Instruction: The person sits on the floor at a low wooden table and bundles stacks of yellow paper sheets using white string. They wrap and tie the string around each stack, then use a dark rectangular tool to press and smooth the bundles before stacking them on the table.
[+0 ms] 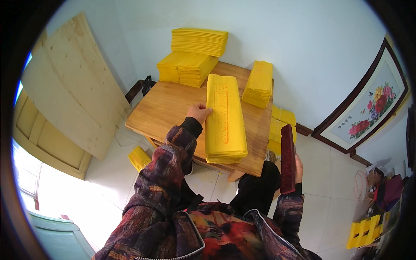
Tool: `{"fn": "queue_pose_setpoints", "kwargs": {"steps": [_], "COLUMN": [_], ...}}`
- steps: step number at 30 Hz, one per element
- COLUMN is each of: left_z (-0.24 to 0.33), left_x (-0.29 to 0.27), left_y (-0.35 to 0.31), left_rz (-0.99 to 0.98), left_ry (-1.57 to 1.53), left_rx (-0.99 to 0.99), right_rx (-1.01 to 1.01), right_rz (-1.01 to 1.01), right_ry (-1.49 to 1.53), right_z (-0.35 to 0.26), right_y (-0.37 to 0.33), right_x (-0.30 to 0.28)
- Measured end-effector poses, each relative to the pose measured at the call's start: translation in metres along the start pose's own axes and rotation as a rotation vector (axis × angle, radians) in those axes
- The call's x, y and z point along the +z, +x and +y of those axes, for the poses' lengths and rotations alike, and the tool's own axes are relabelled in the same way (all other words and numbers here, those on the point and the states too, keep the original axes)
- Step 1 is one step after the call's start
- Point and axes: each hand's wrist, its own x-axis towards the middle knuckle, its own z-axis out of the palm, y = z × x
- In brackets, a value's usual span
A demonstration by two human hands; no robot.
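A pale plywood board (71,82) leans against the wall at the far left, and a small bundle of yellow paper (139,157) lies on the tiled floor (108,186) beside the near left corner of the square wooden table (169,108). The left hand (199,113), fingers loosely curled, rests on the table with its fingertips touching the left edge of the tall stack of long yellow paper sheets (224,119), whose top sheet bears a red printed column. That stack lies lengthwise in the middle of the table, its near end at the table's near edge. Far behind it sit low piles of folded yellow paper (187,67) with another pile (199,41) on top, and to the right a narrower yellow pile (259,83). More yellow bundles (282,118) lie on the floor past the table's right edge. The right hand (298,168) grips a long dark red wooden block (287,158), held upright off the table's near right corner, fingers wrapped behind it. A framed flower picture (368,108) leans against the right wall.
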Motion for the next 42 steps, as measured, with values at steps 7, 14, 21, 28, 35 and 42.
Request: {"fn": "queue_pose_setpoints", "kwargs": {"steps": [7,14,21,28,35,42], "left_z": [0.005,0.011,0.007,0.0,-0.039,-0.147], "left_x": [0.007,0.009,0.007,-0.004,-0.105,-0.185], "left_y": [0.01,0.003,0.0,0.0,0.006,0.021], "left_rz": [0.03,-0.161,-0.185,-0.176,-0.179,0.051], "left_ry": [-0.013,-0.379,-0.549,-0.87,-0.938,-0.626], "left_rx": [0.069,-0.021,-0.027,0.04,0.179,-0.084], "right_rx": [-0.034,-0.112,0.015,0.019,-0.069,0.011], "right_rz": [0.011,0.06,-0.011,0.024,0.117,0.01], "right_ry": [0.022,-0.078,0.001,0.022,-0.074,-0.11], "right_z": [0.011,0.014,0.01,0.011,0.009,-0.012], "right_y": [0.001,0.0,-0.002,-0.001,0.0,0.01], "right_x": [-0.007,-0.01,-0.016,-0.018,-0.013,0.011]}}
